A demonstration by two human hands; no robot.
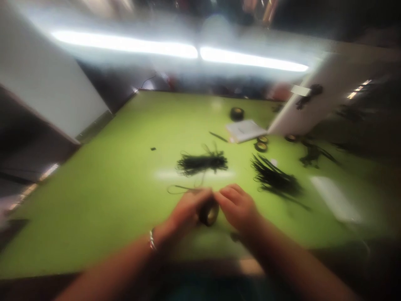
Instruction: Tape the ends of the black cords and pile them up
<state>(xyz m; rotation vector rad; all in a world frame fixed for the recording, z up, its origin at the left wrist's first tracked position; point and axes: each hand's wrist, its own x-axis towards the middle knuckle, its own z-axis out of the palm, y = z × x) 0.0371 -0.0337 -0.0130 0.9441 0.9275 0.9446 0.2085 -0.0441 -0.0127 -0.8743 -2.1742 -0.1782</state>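
Observation:
The picture is smeared by motion. My left hand (188, 211) and my right hand (238, 207) meet near the front of a green table (109, 188), fingers curled. Between them sits a black roll of tape (209, 213), and both hands grip it. A thin black wire (181, 190) runs left from my left fingers. A bracelet circles my left wrist.
A bundle of black wires (202, 162) lies just beyond my hands, and another bundle (275, 177) to the right. Farther back are small tape rolls (260, 146), a larger roll (237, 113), a white paper (246, 130) and a white board (313, 100) at the right.

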